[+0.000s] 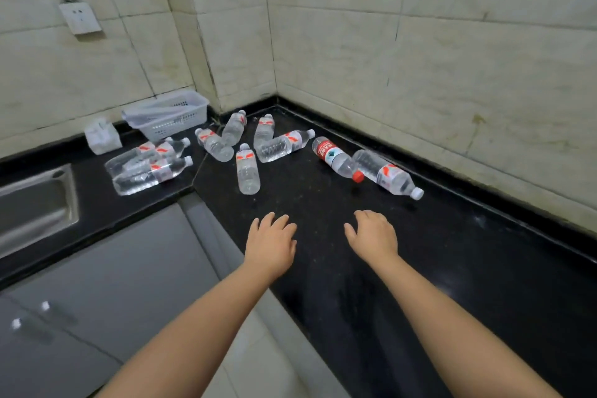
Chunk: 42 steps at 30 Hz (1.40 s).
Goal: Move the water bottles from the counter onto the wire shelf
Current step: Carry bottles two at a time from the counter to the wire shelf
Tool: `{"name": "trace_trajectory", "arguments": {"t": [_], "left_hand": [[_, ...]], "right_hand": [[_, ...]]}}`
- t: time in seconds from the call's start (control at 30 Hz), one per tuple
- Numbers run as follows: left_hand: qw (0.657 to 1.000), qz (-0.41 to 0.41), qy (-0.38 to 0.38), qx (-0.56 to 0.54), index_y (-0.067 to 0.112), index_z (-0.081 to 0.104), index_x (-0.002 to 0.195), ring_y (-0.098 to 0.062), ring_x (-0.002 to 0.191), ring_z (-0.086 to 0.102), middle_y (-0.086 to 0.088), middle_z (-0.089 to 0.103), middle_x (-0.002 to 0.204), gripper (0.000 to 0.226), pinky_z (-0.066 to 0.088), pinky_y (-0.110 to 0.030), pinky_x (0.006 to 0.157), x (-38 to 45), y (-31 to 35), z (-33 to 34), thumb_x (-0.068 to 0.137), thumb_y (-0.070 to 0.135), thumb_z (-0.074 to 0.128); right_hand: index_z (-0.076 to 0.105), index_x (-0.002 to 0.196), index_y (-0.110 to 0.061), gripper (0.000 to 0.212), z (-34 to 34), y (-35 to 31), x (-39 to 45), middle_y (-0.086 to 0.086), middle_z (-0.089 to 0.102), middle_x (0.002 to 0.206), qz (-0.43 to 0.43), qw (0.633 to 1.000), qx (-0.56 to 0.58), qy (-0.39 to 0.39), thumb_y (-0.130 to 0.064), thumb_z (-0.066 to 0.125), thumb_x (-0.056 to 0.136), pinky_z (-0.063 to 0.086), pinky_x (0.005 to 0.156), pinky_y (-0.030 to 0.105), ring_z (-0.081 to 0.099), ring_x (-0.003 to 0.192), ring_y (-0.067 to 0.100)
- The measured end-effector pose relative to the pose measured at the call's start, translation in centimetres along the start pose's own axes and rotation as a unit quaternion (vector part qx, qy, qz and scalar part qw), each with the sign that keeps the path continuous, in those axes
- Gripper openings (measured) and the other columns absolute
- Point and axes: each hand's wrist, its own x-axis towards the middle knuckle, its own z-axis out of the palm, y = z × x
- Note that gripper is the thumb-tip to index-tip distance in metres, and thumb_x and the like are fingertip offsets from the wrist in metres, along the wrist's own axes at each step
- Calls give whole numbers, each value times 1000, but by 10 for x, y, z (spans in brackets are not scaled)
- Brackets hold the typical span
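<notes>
Your left hand [270, 244] and right hand [374, 236] hover spread and empty over the near table [468, 268], while the bottles [247, 170] lie scattered farther back, so a careless grab could send these round ones rolling away.

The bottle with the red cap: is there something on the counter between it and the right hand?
No, nothing visible. Only bare black counter lies between the right hand and the bottle with the red cap. The nearest neighbour, a white-capped bottle, lies beside it on the wall side, not in the way. The wire shelf is out of view.
</notes>
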Motion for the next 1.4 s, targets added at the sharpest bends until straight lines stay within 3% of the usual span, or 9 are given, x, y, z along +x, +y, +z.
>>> {"name": "trace_trajectory", "arguments": {"t": [0.37, 0.6, 0.7, 0.9, 1.0, 1.1, 1.2, 1.27, 1.4], "left_hand": [[985, 164, -53, 31, 20, 35, 140, -26, 145, 15, 0, 24, 155, 41, 16, -41, 118, 182, 21, 22, 99, 28, 36], [925, 364, -53, 90, 16, 29, 144, -26, 146, 11, -7, 17, 157, 52, 10, -42, 120, 306, 60, 45, 95, 12, 47], [884, 438, -54, 156, 10, 30, 143, -30, 143, 17, -13, 19, 155, 52, 17, -44, 117, 339, 69, 53, 94, 11, 48], [824, 526, -53, 204, 2, 46, 124, -30, 122, 39, -16, 47, 131, 31, 39, -37, 95, 374, 79, 56, 93, 7, 45], [824, 525, -53, 207, 1, 43, 125, -32, 124, 37, -18, 45, 132, 33, 41, -39, 94, 380, 74, 40, 93, 3, 44], [850, 490, -14, 191, 1, 38, 130, -34, 126, 37, -18, 43, 133, 43, 45, -36, 91, 385, 67, 11, 89, 2, 49], [851, 492, 104, 150, 2, 69, 91, -29, 75, 65, -14, 68, 83, 55, 52, -24, 54, 386, 59, -20, 42, 14, 90], [853, 485, 156, 108, 7, 70, 63, -23, 47, 62, -6, 64, 54, 55, 42, -17, 34, 379, 55, -38, 14, 16, 94], [871, 458, 179, 20, -1, 69, 69, -33, 50, 63, -14, 65, 58, 42, 51, -23, 39, 336, 64, -68, 36, 10, 93]], "right_hand": [[47, 126, -8, 40, 8, 70, 106, 8, 53, 130, 164, 986, -6, -5, -32, 43, 94, 40, 99, 36, 45, 123, 25], [36, 135, -6, 51, 17, 115, 169, 14, 40, 141, 337, 939, 61, 26, -20, 53, 90, 34, 106, 37, 38, 129, 31], [31, 139, -6, 58, 25, 126, 195, 14, 31, 149, 341, 938, 66, -10, -10, 56, 86, 32, 111, 37, 33, 135, 31], [55, 116, -1, 33, 24, 129, 207, 19, 62, 119, 333, 938, 96, 4, 0, 57, 82, 43, 90, 34, 55, 111, 33], [53, 116, -4, 33, 17, 119, 196, 14, 60, 119, 323, 940, 106, -10, -10, 60, 85, 41, 87, 30, 54, 111, 29], [55, 110, -2, 27, 2, 104, 185, 11, 59, 109, 306, 944, 110, 53, -11, 60, 85, 33, 76, 22, 54, 105, 26], [60, 102, 1, 22, -21, 86, 175, 11, 56, 94, 272, 948, 104, 127, -8, 63, 82, 24, 68, 13, 53, 94, 27], [62, 103, 3, 24, -39, 73, 168, 19, 59, 98, 241, 953, 86, 161, -7, 65, 81, 23, 70, 14, 54, 97, 31], [52, 120, -3, 35, -68, 44, 143, 18, 53, 113, 216, 961, -5, 172, -20, 53, 90, 37, 81, 32, 48, 107, 31]]}}
